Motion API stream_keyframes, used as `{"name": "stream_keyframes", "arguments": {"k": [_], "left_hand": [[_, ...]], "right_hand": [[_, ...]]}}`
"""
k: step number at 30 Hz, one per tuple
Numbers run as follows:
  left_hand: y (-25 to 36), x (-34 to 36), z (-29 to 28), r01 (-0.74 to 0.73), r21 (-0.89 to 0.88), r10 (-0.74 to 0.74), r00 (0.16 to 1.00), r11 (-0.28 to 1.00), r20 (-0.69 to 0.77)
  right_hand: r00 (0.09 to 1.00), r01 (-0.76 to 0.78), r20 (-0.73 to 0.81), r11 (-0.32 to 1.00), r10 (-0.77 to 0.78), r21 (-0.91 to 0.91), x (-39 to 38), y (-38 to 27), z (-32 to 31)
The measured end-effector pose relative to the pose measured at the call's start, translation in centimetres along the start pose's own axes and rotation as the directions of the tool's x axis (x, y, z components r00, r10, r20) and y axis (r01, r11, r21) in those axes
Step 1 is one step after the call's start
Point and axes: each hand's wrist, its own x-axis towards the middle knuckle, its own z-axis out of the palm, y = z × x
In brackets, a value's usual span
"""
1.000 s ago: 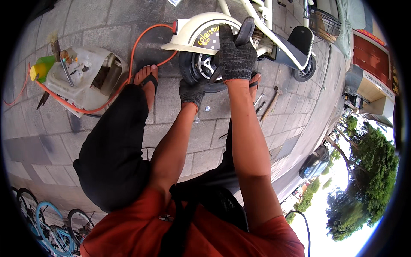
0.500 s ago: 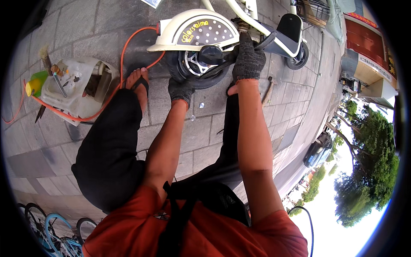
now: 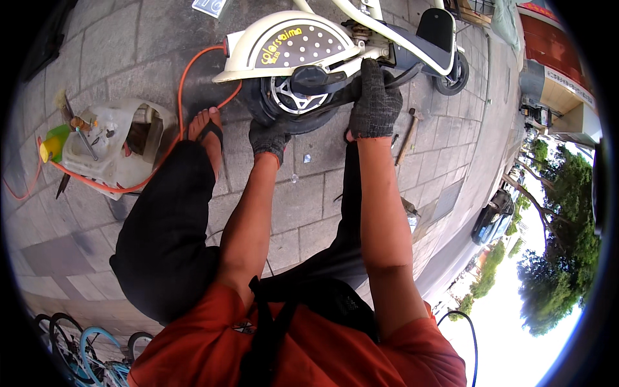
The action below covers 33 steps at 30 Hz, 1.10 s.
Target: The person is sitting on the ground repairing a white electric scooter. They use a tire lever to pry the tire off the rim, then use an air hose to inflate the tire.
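Observation:
A cream electric scooter (image 3: 241,61) with a dotted side cover lies across the top centre. My gloved left hand (image 3: 267,137) grips the lower edge of its black rear tyre (image 3: 306,126), fingertips partly hidden. My gloved right hand (image 3: 375,103) is closed on a curved black band (image 3: 407,75) at the wheel's right, apparently tyre rubber; its exact shape is hard to make out. A black pedal-like piece (image 3: 308,80) sits over the silver hub. A wooden-handled hammer (image 3: 406,142) lies right of my right hand.
A translucent plastic container (image 3: 106,155) holding tools, a yellow-green bottle (image 3: 51,147) and an orange hose (image 3: 184,77) are at the left. My feet flank the wheel. Bicycles (image 3: 97,348) stand lower left; a car (image 3: 491,216), trees and shopfronts are at the right.
My right hand has moved from high on the side cover down to beside the wheel, swinging the black band rightward and lower. My left hand stays at the tyre's lower edge.

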Motion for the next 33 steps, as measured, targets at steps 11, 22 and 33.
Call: {"name": "stream_keyframes", "arguments": {"k": [11,22,33], "left_hand": [[-1.8,-0.1,-0.2,0.004,-0.126,0.003,0.998,0.992,0.060],[-1.9,0.5,-0.5,-0.241,0.036,0.235,0.964,0.970,0.125],[-3.4,-0.6,0.5,-0.250,0.034,0.245,0.963,0.968,0.117]], "right_hand": [[0.897,0.385,0.412,0.744,-0.162,-0.546,0.1,-0.6,7.6],[0.901,0.390,0.408,0.689,-0.148,-0.612,-1.3,0.7,13.1],[0.400,0.734,0.885,0.494,0.239,-0.465,-6.4,0.9,14.5]]}}
